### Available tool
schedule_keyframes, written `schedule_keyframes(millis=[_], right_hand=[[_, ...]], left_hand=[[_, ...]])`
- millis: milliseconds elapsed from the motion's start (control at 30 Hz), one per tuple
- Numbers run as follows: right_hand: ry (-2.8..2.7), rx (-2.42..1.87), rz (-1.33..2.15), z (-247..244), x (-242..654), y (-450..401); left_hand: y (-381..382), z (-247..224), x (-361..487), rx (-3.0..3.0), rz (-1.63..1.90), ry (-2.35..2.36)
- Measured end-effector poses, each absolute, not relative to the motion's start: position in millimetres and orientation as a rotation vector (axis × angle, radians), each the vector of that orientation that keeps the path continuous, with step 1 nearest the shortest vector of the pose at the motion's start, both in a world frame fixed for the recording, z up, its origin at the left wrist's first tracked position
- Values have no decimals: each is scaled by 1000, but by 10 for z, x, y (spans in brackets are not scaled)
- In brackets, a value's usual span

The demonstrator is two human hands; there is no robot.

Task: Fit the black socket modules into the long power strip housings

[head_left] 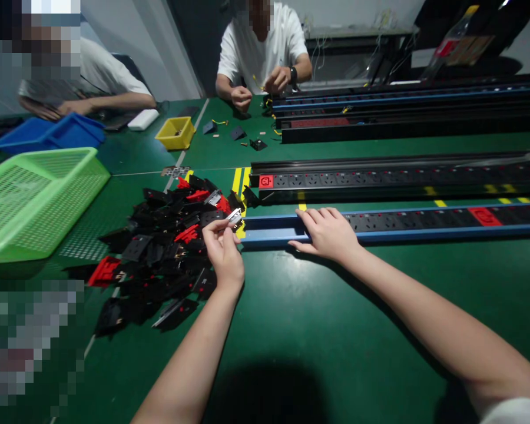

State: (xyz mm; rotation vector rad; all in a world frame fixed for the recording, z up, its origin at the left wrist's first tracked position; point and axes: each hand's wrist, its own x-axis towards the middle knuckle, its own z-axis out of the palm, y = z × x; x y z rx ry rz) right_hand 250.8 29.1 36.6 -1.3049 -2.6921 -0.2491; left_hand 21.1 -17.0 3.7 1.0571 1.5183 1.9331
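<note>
My left hand (224, 250) pinches a small module with a pale, shiny edge (234, 218) at the left end of a long blue rail (269, 234). Across the rail lies my right hand (329, 234), its fingers on the far edge and its thumb at the near edge. Black socket modules (393, 221) and a red one (484, 217) sit in the rail to the right of that hand, while its left end shows bare blue channel. A pile of loose black and red modules (159, 247) spreads left of my left hand.
Beyond the blue rail lies a black rail (357, 179) with sockets. A green basket (39, 200), blue bins (48, 134) and a yellow bin (175, 133) stand at the left. Two people sit across the table; more rails (406, 126) lie at the back right.
</note>
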Motion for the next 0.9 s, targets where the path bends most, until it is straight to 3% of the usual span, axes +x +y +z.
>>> schedule_keyframes(millis=[900], right_hand=[[-2693, -1330, -235, 358, 2499, 287]], left_hand=[[-22, -21, 160, 973, 1848, 1604]])
